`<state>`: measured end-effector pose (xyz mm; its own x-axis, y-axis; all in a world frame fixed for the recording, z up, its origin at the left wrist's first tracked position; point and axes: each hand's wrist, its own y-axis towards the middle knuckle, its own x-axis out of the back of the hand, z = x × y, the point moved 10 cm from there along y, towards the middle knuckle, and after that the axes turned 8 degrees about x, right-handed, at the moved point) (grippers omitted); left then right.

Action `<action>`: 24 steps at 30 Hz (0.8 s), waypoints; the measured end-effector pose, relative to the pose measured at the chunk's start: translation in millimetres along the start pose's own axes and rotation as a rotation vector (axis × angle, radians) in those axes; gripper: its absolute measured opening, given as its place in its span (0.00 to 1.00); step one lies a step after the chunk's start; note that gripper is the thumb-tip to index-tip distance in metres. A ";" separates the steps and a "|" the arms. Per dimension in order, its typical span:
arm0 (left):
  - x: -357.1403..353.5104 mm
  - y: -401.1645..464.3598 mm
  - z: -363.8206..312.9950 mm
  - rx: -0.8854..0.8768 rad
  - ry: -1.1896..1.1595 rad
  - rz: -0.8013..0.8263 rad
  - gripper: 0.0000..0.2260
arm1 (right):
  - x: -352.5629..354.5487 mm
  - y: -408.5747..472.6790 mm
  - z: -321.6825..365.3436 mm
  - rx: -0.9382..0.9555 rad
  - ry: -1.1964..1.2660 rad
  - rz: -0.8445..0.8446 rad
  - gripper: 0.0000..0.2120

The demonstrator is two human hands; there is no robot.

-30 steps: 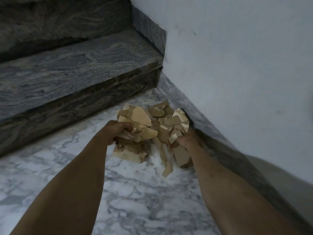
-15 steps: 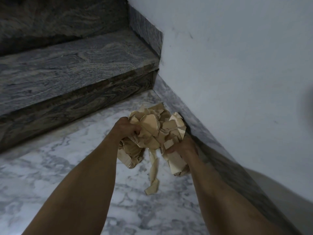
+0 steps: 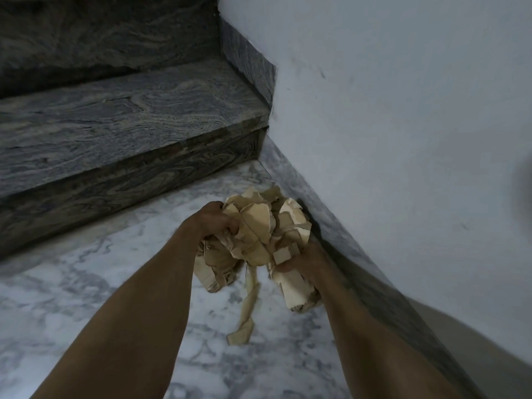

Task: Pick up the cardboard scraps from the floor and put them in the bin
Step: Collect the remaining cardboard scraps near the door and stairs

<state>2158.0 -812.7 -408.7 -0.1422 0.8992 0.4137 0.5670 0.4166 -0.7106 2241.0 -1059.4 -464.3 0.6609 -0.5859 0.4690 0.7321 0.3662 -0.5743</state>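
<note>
Left hand [image 3: 214, 223] and right hand [image 3: 306, 259] grip cardboard scraps [image 3: 259, 231], strip [image 3: 246, 306] dangling down

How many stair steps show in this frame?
2. The lower step lies left of the wall corner, above the marble floor; the upper step rises behind it, cut off at the top edge. More may lie beyond.

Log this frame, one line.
phase: lift | left hand: grips cardboard scraps | right hand: grips same bundle | strip: dangling | bin: unseen
</note>
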 end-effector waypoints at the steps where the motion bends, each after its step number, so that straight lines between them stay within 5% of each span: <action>1: -1.5 0.5 0.9 0.009 -0.002 0.012 0.27 | 0.1 1.2 -0.9 0.012 0.006 0.001 0.21; 7: -10.5 -2.2 8.2 0.043 -0.027 0.070 0.33 | 3.3 -2.7 4.4 0.066 0.076 0.019 0.23; 11: -14.5 -3.1 26.6 0.065 -0.205 0.098 0.24 | 11.7 -8.2 10.4 0.132 0.177 0.037 0.18; 14: -0.2 -1.9 55.8 0.098 -0.378 0.110 0.32 | 24.3 -2.5 15.3 0.117 0.236 0.033 0.22; 18: 41.2 -7.1 94.2 0.114 -0.544 -0.009 0.19 | 40.3 4.6 34.0 0.123 0.242 0.013 0.26; 24: 56.8 -13.4 123.2 0.143 -0.582 -0.048 0.17 | 33.2 12.1 76.4 0.197 0.202 0.077 0.25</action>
<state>2042.4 -750.8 -445.8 -0.6091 0.7872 0.0966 0.4394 0.4364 -0.7852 2284.4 -1019.2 -404.4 0.6843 -0.6757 0.2741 0.7117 0.5372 -0.4526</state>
